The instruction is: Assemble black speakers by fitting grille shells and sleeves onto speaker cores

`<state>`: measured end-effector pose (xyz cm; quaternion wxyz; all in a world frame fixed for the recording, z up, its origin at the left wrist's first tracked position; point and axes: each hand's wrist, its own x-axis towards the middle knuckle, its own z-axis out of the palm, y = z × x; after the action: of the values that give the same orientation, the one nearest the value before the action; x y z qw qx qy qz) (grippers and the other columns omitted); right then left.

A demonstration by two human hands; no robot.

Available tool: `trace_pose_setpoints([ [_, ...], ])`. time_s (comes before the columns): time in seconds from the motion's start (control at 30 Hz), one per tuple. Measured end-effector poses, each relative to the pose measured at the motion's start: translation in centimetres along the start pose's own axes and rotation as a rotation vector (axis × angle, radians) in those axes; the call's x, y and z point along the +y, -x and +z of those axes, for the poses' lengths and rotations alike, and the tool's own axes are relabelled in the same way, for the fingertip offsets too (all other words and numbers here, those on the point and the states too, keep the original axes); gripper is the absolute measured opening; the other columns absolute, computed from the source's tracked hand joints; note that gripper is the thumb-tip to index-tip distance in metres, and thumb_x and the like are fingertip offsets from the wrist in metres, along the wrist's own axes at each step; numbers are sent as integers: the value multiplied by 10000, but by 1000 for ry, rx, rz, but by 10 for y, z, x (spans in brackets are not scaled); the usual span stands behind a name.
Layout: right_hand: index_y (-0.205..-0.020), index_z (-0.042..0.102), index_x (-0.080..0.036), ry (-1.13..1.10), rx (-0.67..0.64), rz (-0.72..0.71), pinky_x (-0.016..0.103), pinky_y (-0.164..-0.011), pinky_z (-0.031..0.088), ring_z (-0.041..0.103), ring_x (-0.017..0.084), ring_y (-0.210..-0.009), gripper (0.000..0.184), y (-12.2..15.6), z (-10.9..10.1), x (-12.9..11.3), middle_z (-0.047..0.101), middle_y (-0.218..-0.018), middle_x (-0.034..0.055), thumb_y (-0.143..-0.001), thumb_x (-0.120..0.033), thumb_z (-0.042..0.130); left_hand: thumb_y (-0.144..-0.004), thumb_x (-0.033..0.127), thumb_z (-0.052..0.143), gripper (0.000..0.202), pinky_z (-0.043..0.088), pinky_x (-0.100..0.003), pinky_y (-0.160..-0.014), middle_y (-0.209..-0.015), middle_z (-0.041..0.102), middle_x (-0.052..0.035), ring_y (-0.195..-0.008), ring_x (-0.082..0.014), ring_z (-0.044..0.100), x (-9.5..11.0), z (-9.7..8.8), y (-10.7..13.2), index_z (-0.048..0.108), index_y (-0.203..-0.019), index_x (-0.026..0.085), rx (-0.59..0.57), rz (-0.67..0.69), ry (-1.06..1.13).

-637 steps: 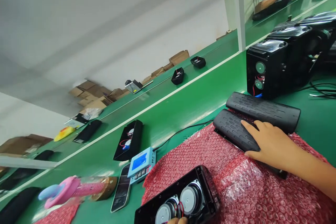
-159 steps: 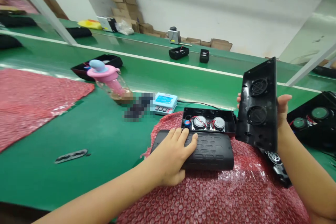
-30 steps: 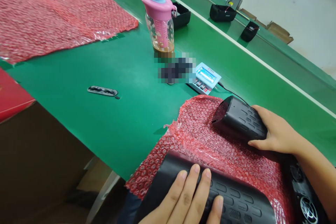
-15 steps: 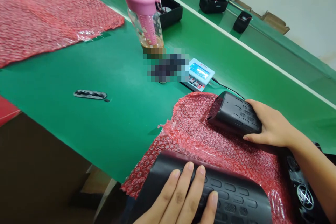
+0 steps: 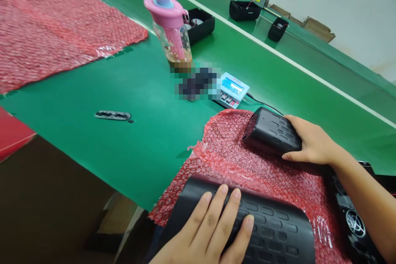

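Note:
My left hand (image 5: 213, 231) lies with fingers stretched and slightly apart on top of a large black plastic housing (image 5: 272, 218), which has raised oval patterns and small mesh patches. Its lower part is cut off by the picture's edge. My right hand (image 5: 312, 142) grips the near right end of a smaller black plastic housing (image 5: 272, 128), thumb on one side and fingers over the other. That housing's left end looks hollow. Both housings rest on red bubble wrap (image 5: 229, 148). Beside my right forearm is a black unit with a round silver emblem (image 5: 355, 222).
A small device with a lit screen (image 5: 233, 86) and a cable stands beyond the wrap, next to a pixelated dark object. Behind are a pink-lidded bottle (image 5: 170, 20) and black boxes (image 5: 202, 29). A slotted grey strip (image 5: 113, 115) lies left, with more bubble wrap (image 5: 62, 20) farther back.
The view has shifted slightly, so the grey strip and the left bubble wrap appear a little farther right and lower. Both hands stay on their housings with no clear movement against them.

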<state>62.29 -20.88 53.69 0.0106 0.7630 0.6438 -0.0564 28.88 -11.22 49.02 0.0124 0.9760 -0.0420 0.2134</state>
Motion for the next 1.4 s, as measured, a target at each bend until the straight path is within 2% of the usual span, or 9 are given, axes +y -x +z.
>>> trace_pose_setpoints([
  [0.17,-1282,407,-54,-8,-10,34,493,-840,493,587,372,-998,898,0,1,-4,569,-1176,222,-618,-612,635,-853,401,487,596,271,-513,-1066,-1358,472,-183,-1267,-347,415,0,-3,-4,355,-1382,160,-78,18,-37],
  [0.37,-1276,426,-61,-5,15,77,494,-851,478,574,375,-1014,866,2,0,-12,570,-1173,226,-617,-574,654,-646,369,642,870,330,-535,-1038,-1447,368,-188,-1318,-379,337,0,-33,-17,300,-1421,173,-421,-56,68],
  [0.57,-1180,532,-90,-269,80,112,562,-854,439,572,418,-988,826,0,2,-10,610,-1105,222,-544,-583,716,-769,349,588,707,360,-458,-1061,-1438,401,-129,-1318,-275,379,-43,-50,-62,331,-1410,202,-439,-3,225],
  [0.67,-1118,576,-139,-423,170,133,539,-900,418,572,380,-1021,691,0,4,-8,623,-1114,182,-663,-658,602,-809,385,561,684,274,-498,-1100,-1457,352,-176,-1360,-318,294,-62,-40,-120,347,-1402,121,-458,0,146],
  [0.83,-1070,541,-148,-745,480,221,441,-913,433,576,264,-1030,688,3,8,0,619,-1091,151,-843,-704,206,-683,561,679,1080,205,-542,-1099,-1502,194,-251,-1379,-406,182,-55,5,-205,120,-1471,77,-533,75,44],
  [1.07,-786,500,-181,-1120,841,348,271,-580,482,581,146,-604,669,-1,21,9,602,-675,64,-851,-727,120,-597,533,739,1081,354,-508,-964,-1319,444,-205,-1177,-371,443,-47,47,-222,199,-1456,160,-497,176,-3],
  [1.17,-538,448,-195,-1175,858,351,248,-469,422,474,115,-417,639,3,1,7,487,-444,19,-883,-691,239,-593,550,725,1076,379,-479,-928,-1277,469,-197,-1127,-362,466,-51,48,-223,213,-1451,150,-487,183,-13],
  [1.27,-389,318,-210,-1190,907,291,216,-411,344,331,73,-310,637,20,-46,-1,288,-303,-40,-950,-511,342,-589,564,713,1076,392,-467,-915,-1263,483,-185,-1090,-347,485,-53,50,-226,216,-1448,149,-493,195,10],
  [1.4,-373,233,-208,-1421,1076,83,207,-339,219,231,68,-261,650,37,-84,-12,191,-291,-49,-1008,-336,173,-578,571,716,1095,402,-452,-908,-1257,481,-185,-1082,-344,489,-55,52,-228,210,-1449,143,-477,211,15],
])
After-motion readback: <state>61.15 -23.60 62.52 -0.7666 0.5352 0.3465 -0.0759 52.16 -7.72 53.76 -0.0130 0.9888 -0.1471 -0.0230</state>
